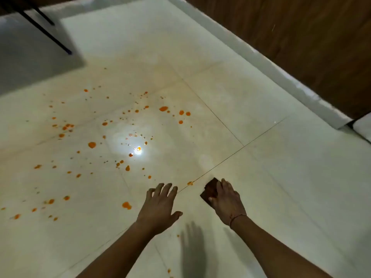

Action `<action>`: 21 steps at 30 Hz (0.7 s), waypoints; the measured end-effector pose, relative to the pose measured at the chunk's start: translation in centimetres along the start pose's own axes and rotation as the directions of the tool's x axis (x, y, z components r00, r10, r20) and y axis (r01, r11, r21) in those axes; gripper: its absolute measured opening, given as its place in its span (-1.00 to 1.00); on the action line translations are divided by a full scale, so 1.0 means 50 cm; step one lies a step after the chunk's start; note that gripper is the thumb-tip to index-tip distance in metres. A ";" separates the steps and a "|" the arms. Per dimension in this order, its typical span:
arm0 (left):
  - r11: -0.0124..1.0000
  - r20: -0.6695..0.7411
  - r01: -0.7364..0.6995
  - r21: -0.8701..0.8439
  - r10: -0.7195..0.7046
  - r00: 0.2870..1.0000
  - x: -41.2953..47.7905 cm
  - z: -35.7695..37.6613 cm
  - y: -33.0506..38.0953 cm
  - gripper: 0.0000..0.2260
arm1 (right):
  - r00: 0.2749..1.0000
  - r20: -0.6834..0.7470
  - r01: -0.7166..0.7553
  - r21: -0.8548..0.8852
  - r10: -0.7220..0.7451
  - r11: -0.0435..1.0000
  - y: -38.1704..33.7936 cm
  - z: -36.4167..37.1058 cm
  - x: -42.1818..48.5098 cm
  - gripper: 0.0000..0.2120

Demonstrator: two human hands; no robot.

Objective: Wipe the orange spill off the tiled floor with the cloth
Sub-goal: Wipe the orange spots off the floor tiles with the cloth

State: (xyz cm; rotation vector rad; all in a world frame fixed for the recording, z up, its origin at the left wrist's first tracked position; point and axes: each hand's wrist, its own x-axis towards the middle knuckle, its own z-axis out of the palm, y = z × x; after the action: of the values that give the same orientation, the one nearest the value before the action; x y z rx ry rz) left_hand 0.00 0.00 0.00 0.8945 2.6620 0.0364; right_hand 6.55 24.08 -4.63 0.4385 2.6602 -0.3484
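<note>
Orange spill drops [92, 145] are scattered over the pale tiled floor [261, 157], mostly left and centre, with one drop [189, 183] on the grout line just left of the cloth. My right hand [226, 199] presses a small dark brown cloth [209, 190] flat on the floor. My left hand [160, 205] hovers over the floor with its fingers spread, holding nothing. A larger orange blob [126, 205] lies just left of my left wrist.
A dark wooden wall panel [301, 47] with a white skirting [261, 63] runs along the right. Thin black furniture legs [46, 33] stand at the top left. A bright light reflection [137, 150] glares off the tile amid the drops.
</note>
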 end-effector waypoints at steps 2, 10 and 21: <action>0.999 0.039 -0.021 0.034 0.020 0.999 0.048 0.078 -0.014 -0.32 | 1.000 0.021 -0.008 -0.031 0.009 0.999 0.024 0.081 0.046 -0.40; 0.955 0.055 -0.226 0.192 0.220 0.974 0.198 0.361 -0.103 -0.34 | 0.970 -0.227 0.070 -0.073 -0.085 0.995 0.113 0.309 0.201 -0.42; 0.904 0.026 -0.343 0.254 0.348 0.937 0.170 0.350 -0.198 -0.39 | 0.915 -0.231 0.328 -0.046 -0.329 0.944 -0.007 0.352 0.193 -0.40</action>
State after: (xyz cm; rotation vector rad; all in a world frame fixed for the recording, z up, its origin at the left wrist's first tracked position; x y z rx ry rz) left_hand -6.57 -4.33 -20.39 1.4487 2.5268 -0.2210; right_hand 4.49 20.77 -24.34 0.0236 2.9705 -0.4091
